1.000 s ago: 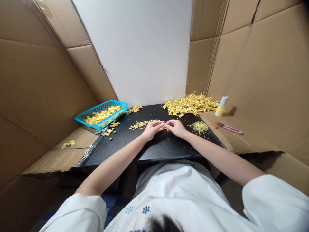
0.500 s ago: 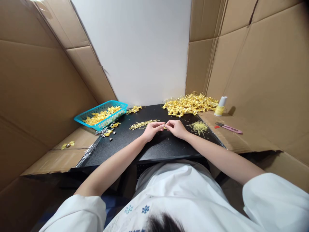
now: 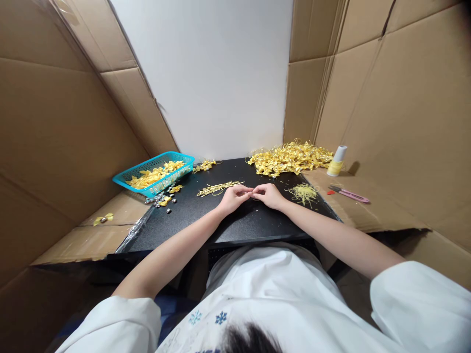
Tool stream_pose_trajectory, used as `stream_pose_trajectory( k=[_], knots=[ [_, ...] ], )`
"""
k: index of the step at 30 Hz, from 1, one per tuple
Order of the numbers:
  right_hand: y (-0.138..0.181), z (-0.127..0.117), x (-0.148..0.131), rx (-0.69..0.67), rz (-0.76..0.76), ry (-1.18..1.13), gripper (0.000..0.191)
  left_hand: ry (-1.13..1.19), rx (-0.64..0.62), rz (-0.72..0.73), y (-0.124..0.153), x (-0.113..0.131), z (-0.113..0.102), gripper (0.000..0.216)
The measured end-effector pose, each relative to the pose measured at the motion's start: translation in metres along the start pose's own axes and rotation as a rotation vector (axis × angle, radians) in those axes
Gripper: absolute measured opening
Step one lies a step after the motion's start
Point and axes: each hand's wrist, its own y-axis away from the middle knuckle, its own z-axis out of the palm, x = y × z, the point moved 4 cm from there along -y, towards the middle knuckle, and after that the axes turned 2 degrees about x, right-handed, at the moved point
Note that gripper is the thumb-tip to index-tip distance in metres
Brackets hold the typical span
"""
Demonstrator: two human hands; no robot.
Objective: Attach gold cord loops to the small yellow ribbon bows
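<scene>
Over the middle of the black table (image 3: 191,220), my left hand (image 3: 235,199) and my right hand (image 3: 270,196) meet at the fingertips. Both are closed in a pinch, and whatever lies between the fingers is too small and too covered to make out. Just beyond my left hand is a bundle of gold cords (image 3: 217,189). To the right of my right hand lies a loose heap of thin yellow cord pieces (image 3: 303,194). Behind the hands spreads a big pile of yellow ribbon bows (image 3: 290,159).
A turquoise basket (image 3: 162,190) of yellow bows stands at left, with silver beads (image 3: 159,200) before it. One bow (image 3: 103,219) lies on the left cardboard. At right are a thread cone (image 3: 336,163), pink-handled snips (image 3: 351,195) and a red piece (image 3: 330,192). Cardboard walls (image 3: 397,122) enclose both sides.
My fingertips have drawn together and dipped slightly, and the bit of yellow seen below them before is now hidden. Everything else stays in place.
</scene>
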Motion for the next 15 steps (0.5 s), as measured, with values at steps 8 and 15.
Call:
stream_pose_trajectory(
  k=[8, 15],
  knots=[
    [0.0006, -0.0023, -0.0004, -0.024, 0.015, 0.048, 0.018, -0.043, -0.022, 0.009, -0.0007, -0.0039, 0.0026, 0.031],
    [0.0020, -0.0031, -0.0072, -0.021, 0.035, 0.113, 0.007, -0.005, -0.059, -0.006, -0.0013, -0.0085, 0.0036, 0.036]
  ],
)
